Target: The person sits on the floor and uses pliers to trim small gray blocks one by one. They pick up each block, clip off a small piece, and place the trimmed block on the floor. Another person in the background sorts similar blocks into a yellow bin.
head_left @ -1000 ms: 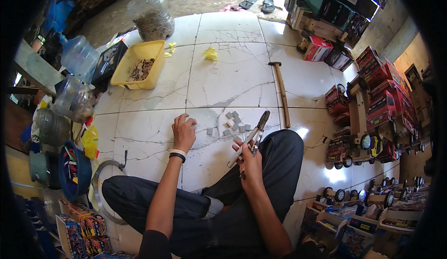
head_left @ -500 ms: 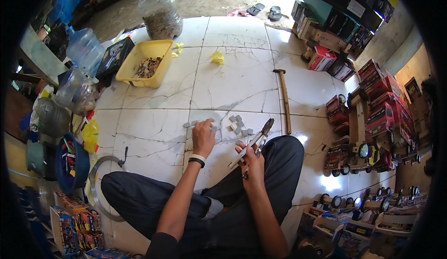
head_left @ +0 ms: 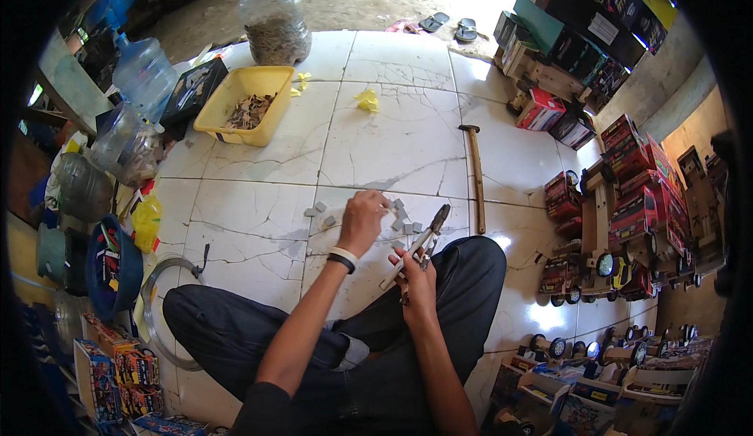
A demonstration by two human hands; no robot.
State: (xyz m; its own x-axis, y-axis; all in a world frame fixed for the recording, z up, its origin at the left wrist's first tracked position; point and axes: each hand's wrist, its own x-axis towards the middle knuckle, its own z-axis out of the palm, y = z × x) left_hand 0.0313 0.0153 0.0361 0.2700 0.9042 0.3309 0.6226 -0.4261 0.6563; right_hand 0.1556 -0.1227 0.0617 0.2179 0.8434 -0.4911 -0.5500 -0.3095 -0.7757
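My right hand (head_left: 419, 283), above my right knee, is closed around a pair of pliers (head_left: 441, 218) with dark jaws pointing away from me. A long pale strip (head_left: 390, 278) lies along the pliers in the same grip. My left hand (head_left: 363, 220) hovers over the floor with its fingers bent and drawn together at the tips. What those fingers hold, if anything, is hidden. Beside its fingertips lies a cluster of small grey square pieces (head_left: 402, 215). A few more grey pieces (head_left: 320, 208) sit to the left of that hand.
A hammer (head_left: 476, 177) lies beyond my right knee. Farther off stand a yellow tub (head_left: 205, 114) of small scraps and a plastic jug (head_left: 276, 32). Wire coil (head_left: 149, 310) and blue basin (head_left: 133, 279) are at left; toy trucks (head_left: 627, 208) are stacked at right.
My left hand has moved right, from the left grey pieces to beside the right cluster, uncovering the left ones. The right hand keeps its grip on the pliers and strip.
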